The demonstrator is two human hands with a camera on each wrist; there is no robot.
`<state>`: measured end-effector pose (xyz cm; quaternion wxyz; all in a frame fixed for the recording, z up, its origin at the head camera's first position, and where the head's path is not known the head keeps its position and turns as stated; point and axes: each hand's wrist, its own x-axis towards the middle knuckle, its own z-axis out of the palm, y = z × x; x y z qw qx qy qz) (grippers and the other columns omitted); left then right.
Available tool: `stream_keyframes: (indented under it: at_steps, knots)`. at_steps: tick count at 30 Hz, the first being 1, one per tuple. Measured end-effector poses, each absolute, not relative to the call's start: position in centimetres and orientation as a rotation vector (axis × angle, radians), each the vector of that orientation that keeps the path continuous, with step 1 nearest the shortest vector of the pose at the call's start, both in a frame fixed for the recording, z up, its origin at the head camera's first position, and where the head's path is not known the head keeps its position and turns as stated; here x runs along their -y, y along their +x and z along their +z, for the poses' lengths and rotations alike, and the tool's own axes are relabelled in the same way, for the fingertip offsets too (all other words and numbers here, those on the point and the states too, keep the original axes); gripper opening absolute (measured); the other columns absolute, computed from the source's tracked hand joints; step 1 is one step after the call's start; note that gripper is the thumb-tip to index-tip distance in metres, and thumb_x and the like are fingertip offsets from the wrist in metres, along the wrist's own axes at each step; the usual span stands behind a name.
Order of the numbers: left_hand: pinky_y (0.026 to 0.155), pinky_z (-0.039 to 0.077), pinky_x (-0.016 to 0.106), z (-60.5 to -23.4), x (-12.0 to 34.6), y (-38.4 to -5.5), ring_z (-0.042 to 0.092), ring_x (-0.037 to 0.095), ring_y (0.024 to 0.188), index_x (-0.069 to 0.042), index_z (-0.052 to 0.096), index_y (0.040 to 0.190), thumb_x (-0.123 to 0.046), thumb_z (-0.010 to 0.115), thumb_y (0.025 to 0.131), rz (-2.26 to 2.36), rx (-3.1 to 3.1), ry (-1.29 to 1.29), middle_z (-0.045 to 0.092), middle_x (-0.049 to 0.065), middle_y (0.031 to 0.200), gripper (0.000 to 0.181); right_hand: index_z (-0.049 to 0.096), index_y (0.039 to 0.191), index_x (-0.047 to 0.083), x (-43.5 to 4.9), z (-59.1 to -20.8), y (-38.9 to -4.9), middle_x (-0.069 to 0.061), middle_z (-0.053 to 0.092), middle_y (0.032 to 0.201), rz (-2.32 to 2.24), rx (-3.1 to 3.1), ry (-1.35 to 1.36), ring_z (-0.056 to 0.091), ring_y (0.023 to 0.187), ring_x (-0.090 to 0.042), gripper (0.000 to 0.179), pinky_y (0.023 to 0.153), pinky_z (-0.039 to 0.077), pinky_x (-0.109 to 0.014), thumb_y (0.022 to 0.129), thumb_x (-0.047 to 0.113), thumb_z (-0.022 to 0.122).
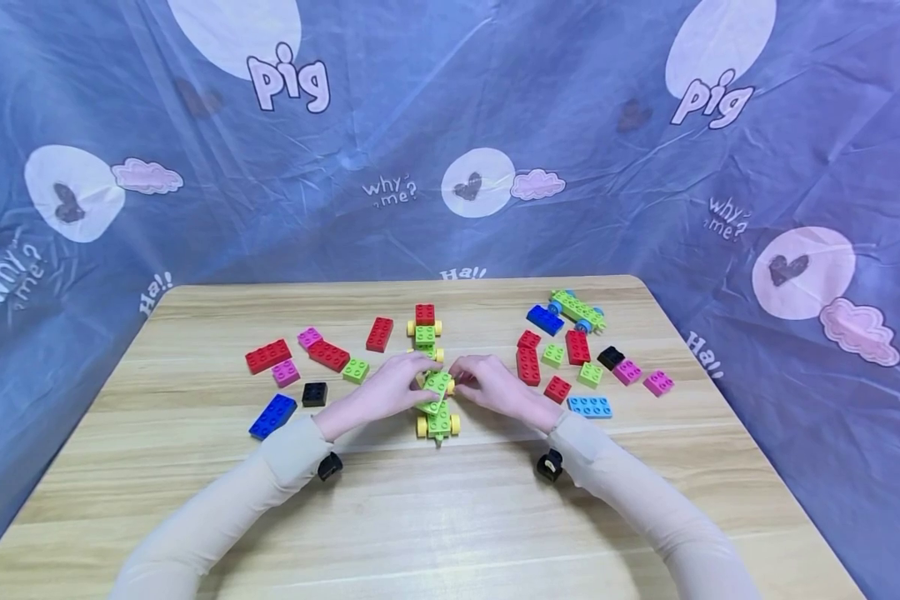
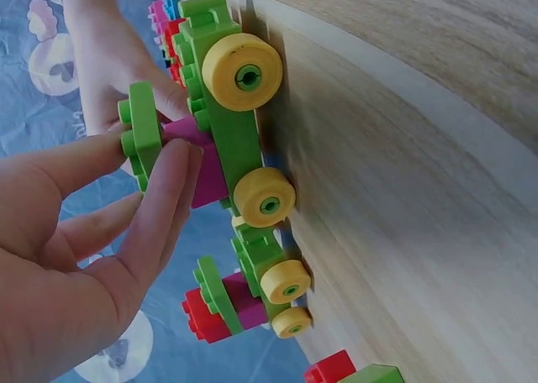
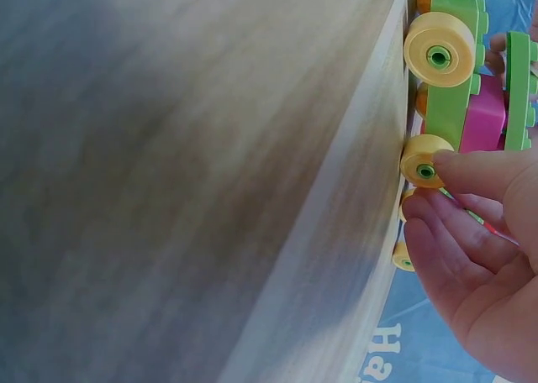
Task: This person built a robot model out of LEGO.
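Observation:
A green wheeled base [image 1: 438, 423] with yellow wheels stands mid-table, bearing a magenta brick [image 2: 202, 160]. My left hand [image 1: 397, 385] pinches a green studded brick [image 2: 145, 133] between thumb and fingers, right above the magenta brick; whether the two are pressed together cannot be told. On the other side, my right hand [image 1: 498, 386] has its thumb and fingertips at a yellow wheel [image 3: 427, 160] of the base, curled as if gripping it. Behind stands a second wheeled base [image 2: 259, 253] with a magenta brick, a green brick and a red brick [image 1: 425, 313] on it.
Loose red, magenta, green, black and blue bricks [image 1: 273, 417] lie to the left. More bricks lie to the right, including a light-blue one [image 1: 590, 407]. A green base with blue wheels [image 1: 577, 311] stands at the back right. A printed blue cloth [image 1: 420, 100] hangs behind the table.

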<state>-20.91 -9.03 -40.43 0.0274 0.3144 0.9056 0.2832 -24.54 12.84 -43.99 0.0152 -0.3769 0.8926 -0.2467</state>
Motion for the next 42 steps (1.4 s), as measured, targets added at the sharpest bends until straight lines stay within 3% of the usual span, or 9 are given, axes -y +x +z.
stream_keyframes:
  at_steps: [5,11,23,32,42]
  knots:
    - [0.086,0.058,0.035,-40.4,9.0,-20.7,0.067,0.025,0.092,0.001,0.064,0.125,-0.024,0.075,0.088,0.880,-2.820,0.966,0.068,0.015,0.119,0.047,0.068,0.107,0.003,-12.9,-44.1,-24.5,-0.011,0.074,0.102,-0.779,-2.772,-1.167,0.071,0.092,-0.020,0.020,0.087,0.059,-0.029,0.088,0.006,0.071]
    - [0.076,0.057,0.027,-40.6,8.9,-20.7,0.068,0.022,0.084,0.001,0.066,0.120,-0.028,0.076,0.086,0.910,-2.855,0.940,0.070,0.015,0.114,0.045,0.068,0.107,0.003,-12.8,-44.2,-24.5,-0.011,0.074,0.102,-0.776,-2.774,-1.166,0.071,0.092,-0.020,0.019,0.086,0.059,-0.028,0.088,0.006,0.071]
    - [0.076,0.058,0.028,-41.0,8.7,-20.8,0.068,0.020,0.086,-0.001,0.069,0.117,-0.033,0.076,0.087,0.905,-2.902,0.865,0.072,0.013,0.112,0.044,0.069,0.108,0.002,-12.9,-44.1,-24.6,-0.012,0.074,0.103,-0.779,-2.778,-1.170,0.071,0.092,-0.020,0.021,0.086,0.059,-0.028,0.087,0.006,0.071]
    - [0.091,0.058,0.038,-41.4,8.8,-20.8,0.069,0.027,0.106,-0.003,0.067,0.121,-0.037,0.074,0.087,0.857,-2.944,0.822,0.071,0.013,0.120,0.049,0.069,0.108,0.002,-12.9,-44.1,-24.8,-0.012,0.074,0.103,-0.778,-2.775,-1.140,0.071,0.092,-0.020,0.021,0.086,0.059,-0.028,0.088,0.006,0.071]
    - [0.079,0.059,0.029,-41.3,9.5,-21.0,0.069,0.021,0.092,-0.001,0.063,0.128,-0.031,0.071,0.090,0.843,-2.867,0.924,0.070,0.014,0.118,0.049,0.069,0.106,0.002,-12.9,-44.1,-24.7,-0.012,0.074,0.103,-0.782,-2.774,-1.163,0.071,0.092,-0.020,0.020,0.086,0.059,-0.028,0.087,0.005,0.071]
